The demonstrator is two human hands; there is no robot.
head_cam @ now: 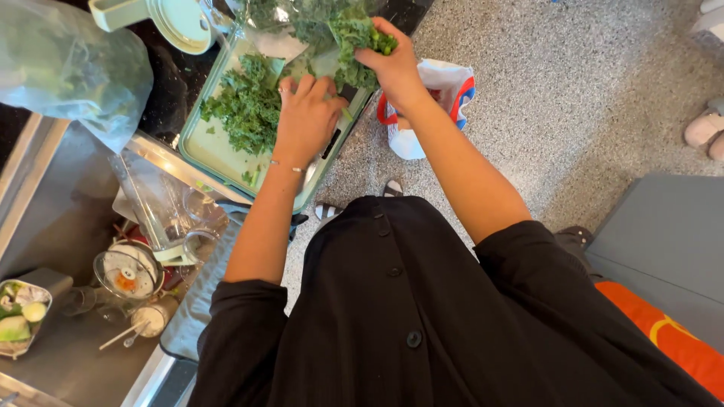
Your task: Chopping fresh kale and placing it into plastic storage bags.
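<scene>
left hand [305, 120] flat, fingers spread, pressing kale pile [245, 102] on green cutting board [207, 147] – keep it pinned. right hand [388, 64] at 12 o'clock pinches kale bunch [354, 38] tight – tear small, drop onto pile.

Both arms reach forward from black sleeves pushed up to the elbows, forearms bare. The left forearm runs toward 12 o'clock, a thin bracelet at the wrist. The left hand [305, 113] lies palm down, fingers spread and slightly curled, a ring on one finger. The right forearm slants toward 11 o'clock, crossing in above the left. The right hand [392, 64] sits at 1 o'clock from the left hand, knuckles up, fingers pinched closed around leaves.
</scene>
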